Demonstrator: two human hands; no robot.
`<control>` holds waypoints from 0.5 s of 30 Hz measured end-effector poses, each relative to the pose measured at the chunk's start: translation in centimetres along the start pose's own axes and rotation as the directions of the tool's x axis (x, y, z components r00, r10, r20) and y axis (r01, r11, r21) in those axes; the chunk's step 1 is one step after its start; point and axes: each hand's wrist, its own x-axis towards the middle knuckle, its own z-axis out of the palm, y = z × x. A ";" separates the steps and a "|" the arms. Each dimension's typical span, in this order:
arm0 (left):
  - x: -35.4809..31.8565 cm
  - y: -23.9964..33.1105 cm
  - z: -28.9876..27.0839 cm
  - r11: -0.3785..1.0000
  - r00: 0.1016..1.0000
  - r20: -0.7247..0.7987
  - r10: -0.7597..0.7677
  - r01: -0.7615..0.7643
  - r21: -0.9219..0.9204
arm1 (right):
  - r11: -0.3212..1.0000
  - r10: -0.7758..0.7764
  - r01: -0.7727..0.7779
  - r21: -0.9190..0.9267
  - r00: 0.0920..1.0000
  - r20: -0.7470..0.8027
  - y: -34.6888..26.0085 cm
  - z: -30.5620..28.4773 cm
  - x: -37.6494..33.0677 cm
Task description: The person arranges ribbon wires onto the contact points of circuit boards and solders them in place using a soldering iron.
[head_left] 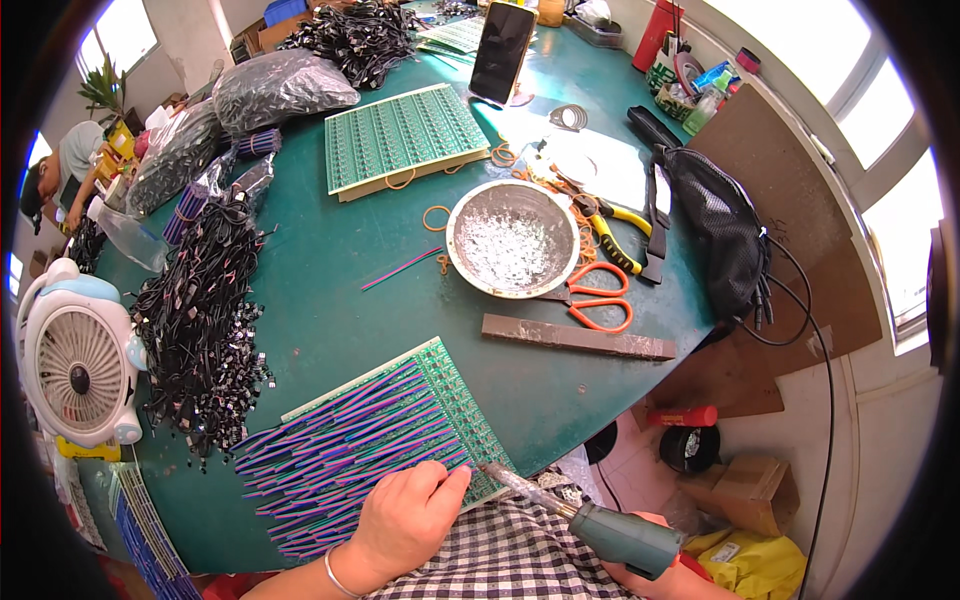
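Our right hand [640, 580] grips the iron [625, 540], which slants up-left to the board [452, 400] on the table [345, 315], its tip [485, 467] just beside our left hand [405, 515]; that one is nearer, over the wires [335, 445], fingers [455, 487] pinched together, on what we cannot tell

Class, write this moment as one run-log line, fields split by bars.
Left hand: at coloured wires on circuit board | right hand: holding soldering iron, tip near left hand | nearby: bowl, orange-handled scissors
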 end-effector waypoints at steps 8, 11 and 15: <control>0.1 -0.1 0.0 0.999 0.999 0.004 0.042 -0.042 0.013 | 0.997 0.077 -0.077 -0.007 0.996 0.043 -0.9 -0.3 0.5; -0.1 -0.1 0.1 0.999 0.999 0.006 0.031 -0.031 0.037 | 1.000 0.027 -0.028 0.010 0.997 0.067 -0.5 -0.2 0.6; 0.0 0.0 0.0 0.997 0.999 0.008 0.049 -0.050 0.055 | 0.994 0.033 -0.026 0.105 0.998 -0.059 -0.8 0.5 0.2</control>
